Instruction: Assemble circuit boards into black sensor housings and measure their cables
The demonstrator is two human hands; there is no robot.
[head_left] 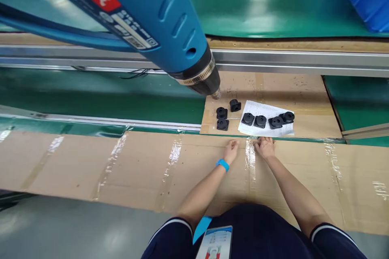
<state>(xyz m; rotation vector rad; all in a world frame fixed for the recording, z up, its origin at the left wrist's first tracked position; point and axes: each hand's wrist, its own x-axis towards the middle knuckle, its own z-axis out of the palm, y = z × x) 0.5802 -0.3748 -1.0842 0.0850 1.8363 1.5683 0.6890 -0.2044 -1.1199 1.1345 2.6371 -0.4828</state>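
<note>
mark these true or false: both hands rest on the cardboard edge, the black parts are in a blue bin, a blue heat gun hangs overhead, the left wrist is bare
Both hands rest on the cardboard edge: true, the left hand and right hand lie on the taped cardboard.
The black parts are in a blue bin: false, they sit on cardboard and a paper sheet.
A blue heat gun hangs overhead: true.
The left wrist is bare: false, it wears a blue wristband.

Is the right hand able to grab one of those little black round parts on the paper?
Probably yes. The right hand rests on the cardboard edge just below the paper, and nothing lies between it and the black parts. The blue heat gun hangs further left, out of its way.
</note>
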